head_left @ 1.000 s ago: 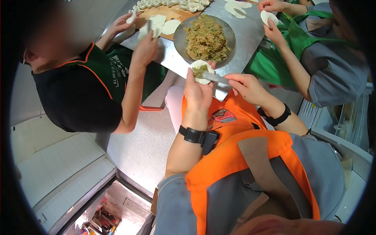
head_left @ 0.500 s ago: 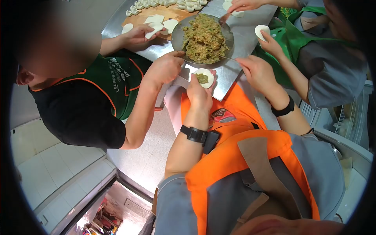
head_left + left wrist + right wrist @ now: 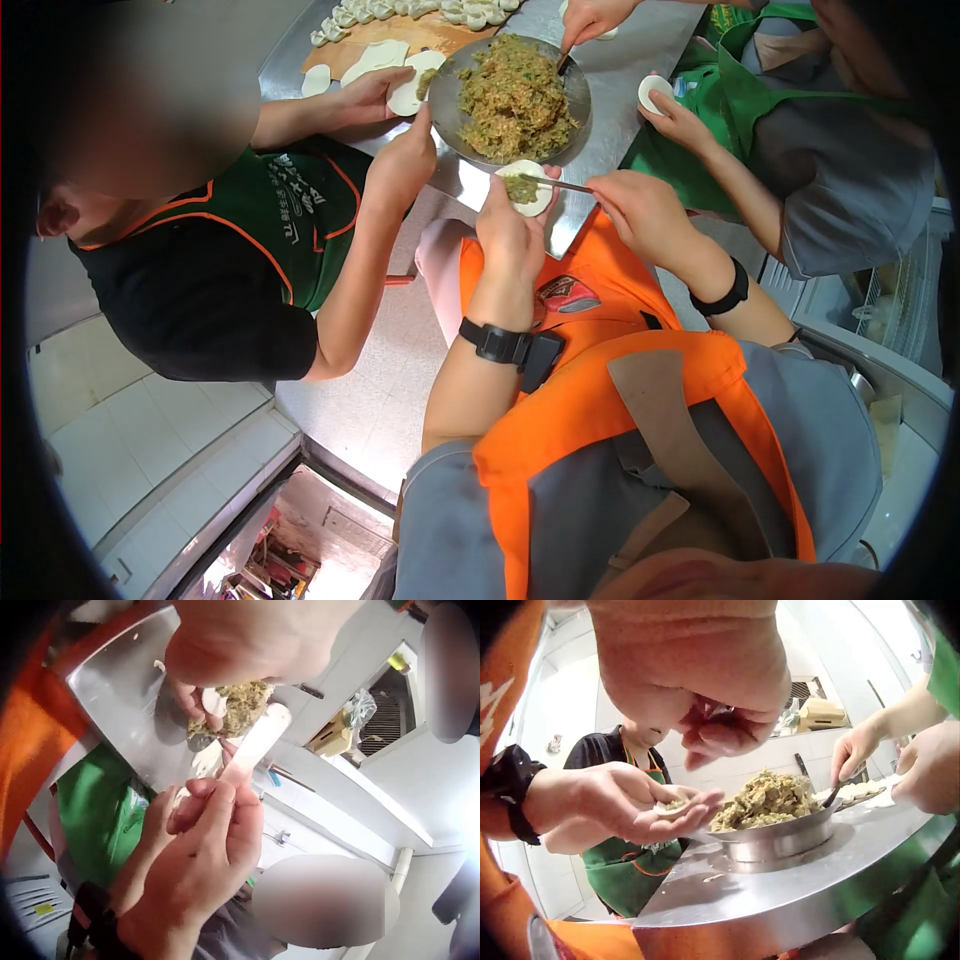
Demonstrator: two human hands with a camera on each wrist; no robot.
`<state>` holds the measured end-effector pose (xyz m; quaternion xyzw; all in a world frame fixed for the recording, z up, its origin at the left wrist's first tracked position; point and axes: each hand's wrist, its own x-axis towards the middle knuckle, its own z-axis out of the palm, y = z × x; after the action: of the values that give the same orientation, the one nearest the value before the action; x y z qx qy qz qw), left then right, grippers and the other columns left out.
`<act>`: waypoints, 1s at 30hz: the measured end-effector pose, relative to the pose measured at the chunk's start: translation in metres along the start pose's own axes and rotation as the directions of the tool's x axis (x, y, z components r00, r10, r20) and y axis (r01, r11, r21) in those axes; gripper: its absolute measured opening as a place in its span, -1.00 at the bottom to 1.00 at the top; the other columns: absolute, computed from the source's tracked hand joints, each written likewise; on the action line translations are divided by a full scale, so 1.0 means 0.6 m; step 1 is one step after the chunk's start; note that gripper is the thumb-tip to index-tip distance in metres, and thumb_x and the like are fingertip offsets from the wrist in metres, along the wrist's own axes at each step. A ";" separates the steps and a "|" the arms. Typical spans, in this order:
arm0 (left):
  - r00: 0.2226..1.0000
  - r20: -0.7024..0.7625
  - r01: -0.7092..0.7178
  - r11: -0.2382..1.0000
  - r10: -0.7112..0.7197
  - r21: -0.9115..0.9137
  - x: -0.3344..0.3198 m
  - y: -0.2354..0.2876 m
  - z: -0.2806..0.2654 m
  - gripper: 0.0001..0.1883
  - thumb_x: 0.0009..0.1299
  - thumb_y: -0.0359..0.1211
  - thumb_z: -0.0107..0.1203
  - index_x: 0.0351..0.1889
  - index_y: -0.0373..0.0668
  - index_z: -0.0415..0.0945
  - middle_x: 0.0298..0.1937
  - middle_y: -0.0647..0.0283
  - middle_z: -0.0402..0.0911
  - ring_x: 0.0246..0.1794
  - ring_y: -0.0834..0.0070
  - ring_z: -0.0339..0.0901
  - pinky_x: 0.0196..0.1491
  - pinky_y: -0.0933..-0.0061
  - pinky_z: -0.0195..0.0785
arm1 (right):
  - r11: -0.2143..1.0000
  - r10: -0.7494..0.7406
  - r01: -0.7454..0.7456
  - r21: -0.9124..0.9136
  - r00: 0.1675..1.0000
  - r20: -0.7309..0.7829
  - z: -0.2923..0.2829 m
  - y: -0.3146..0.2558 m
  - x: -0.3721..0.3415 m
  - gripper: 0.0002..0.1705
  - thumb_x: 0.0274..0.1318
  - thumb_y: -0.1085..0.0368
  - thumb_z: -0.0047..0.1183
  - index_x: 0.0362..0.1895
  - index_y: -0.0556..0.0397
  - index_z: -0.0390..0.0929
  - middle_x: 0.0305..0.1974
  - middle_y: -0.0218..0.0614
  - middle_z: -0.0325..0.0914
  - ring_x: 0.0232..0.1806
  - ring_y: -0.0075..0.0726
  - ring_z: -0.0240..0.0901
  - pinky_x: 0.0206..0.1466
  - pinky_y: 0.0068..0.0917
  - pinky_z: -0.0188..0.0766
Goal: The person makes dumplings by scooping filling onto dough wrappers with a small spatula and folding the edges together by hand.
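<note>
My left hand (image 3: 507,228) holds a round dumpling wrapper (image 3: 538,200) palm up, cupped between thumb and fingers. Greenish filling (image 3: 517,188) lies on the wrapper's middle. My right hand (image 3: 645,212) grips a flat metal spatula (image 3: 565,185), its tip at the filling. In the left wrist view the spatula (image 3: 259,742) shows a broad, shiny blade with a rounded end. The right wrist view shows the wrapper (image 3: 673,810) edge-on over my left fingers. Just beyond my hands stands a wide metal bowl (image 3: 444,122) heaped with filling (image 3: 515,100).
On the metal table (image 3: 628,105), a wooden board (image 3: 330,55) bears wrappers (image 3: 375,60) and rows of folded dumplings (image 3: 470,12). At left, another person's hand (image 3: 400,165) works at a wrapper (image 3: 405,97). The person at right holds a wrapper (image 3: 655,92) and reaches into the bowl.
My right hand took the spatula from the wrapper to the bowl's edge, then back onto the wrapper. The left person's hand moved to the bowl and back; the right person's hand reached into it.
</note>
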<state>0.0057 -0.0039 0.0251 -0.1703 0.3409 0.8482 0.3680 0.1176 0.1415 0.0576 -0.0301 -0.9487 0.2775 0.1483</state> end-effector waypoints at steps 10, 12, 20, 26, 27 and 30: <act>0.982 0.161 -0.134 0.965 0.098 0.226 -0.062 0.001 0.015 -0.51 0.64 -0.10 -0.38 0.16 -0.34 0.33 0.08 0.05 0.52 0.01 0.27 0.55 0.12 0.17 0.47 | 0.950 -0.150 0.182 0.255 0.979 -0.137 0.003 -0.035 0.032 -0.89 0.11 0.41 0.12 -0.25 0.13 0.52 -0.25 -0.22 0.47 -0.32 -0.11 0.50 -0.29 -0.33 0.42; 0.942 0.302 -0.247 0.908 0.143 0.339 -0.075 0.005 0.014 -0.52 0.65 -0.11 -0.40 0.14 -0.34 0.36 0.05 0.05 0.53 -0.02 0.29 0.56 0.06 0.21 0.52 | 0.906 0.017 0.045 0.421 0.990 -0.142 -0.007 -0.051 0.037 -0.91 0.11 0.41 0.13 -0.28 0.14 0.54 -0.29 -0.28 0.47 -0.36 -0.27 0.47 -0.29 -0.42 0.41; 0.745 0.527 -0.667 0.486 0.408 0.566 -0.119 -0.003 0.024 -0.71 0.55 -0.30 -0.09 0.07 -0.34 0.35 -0.23 0.14 0.60 -0.32 0.46 0.60 -0.21 0.46 0.53 | 0.648 0.265 -0.206 0.733 0.964 0.036 -0.019 -0.074 0.033 -0.85 0.21 0.40 0.10 -0.16 0.17 0.50 -0.31 -0.40 0.53 -0.29 -0.61 0.47 -0.23 -0.62 0.40; 0.872 0.406 -0.460 0.743 0.274 0.486 -0.170 0.020 0.052 -0.68 0.39 -0.46 0.13 0.05 -0.28 0.32 -0.17 0.22 0.57 -0.30 0.52 0.57 -0.20 0.48 0.47 | 0.329 0.281 -0.350 0.877 0.923 0.263 -0.049 -0.087 0.034 -0.85 0.21 0.36 0.15 -0.17 0.13 0.54 -0.36 -0.56 0.50 -0.31 -0.72 0.38 -0.26 -0.67 0.32; 0.862 0.430 -0.457 0.779 0.269 0.429 -0.173 0.021 0.054 -0.68 0.40 -0.45 0.12 0.05 -0.28 0.32 -0.15 0.22 0.57 -0.26 0.53 0.57 -0.17 0.47 0.47 | 0.343 0.260 -0.367 0.865 0.922 0.288 -0.052 -0.080 0.032 -0.85 0.20 0.36 0.16 -0.18 0.14 0.55 -0.37 -0.57 0.49 -0.33 -0.73 0.35 -0.28 -0.68 0.29; 0.795 0.456 -0.603 0.603 0.399 0.523 -0.174 0.020 0.059 -0.72 0.41 -0.43 0.07 0.04 -0.31 0.37 -0.11 0.15 0.55 -0.14 0.43 0.55 -0.02 0.37 0.43 | 0.431 0.224 -0.265 0.863 0.957 0.182 -0.045 -0.081 0.030 -0.87 0.18 0.35 0.19 -0.23 0.13 0.57 -0.40 -0.60 0.46 -0.37 -0.75 0.28 -0.35 -0.69 0.21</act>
<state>0.0654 -0.0378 0.1121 0.1984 0.5863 0.7612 0.1934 0.1101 0.1168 0.1103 -0.0809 -0.6582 0.7440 0.0819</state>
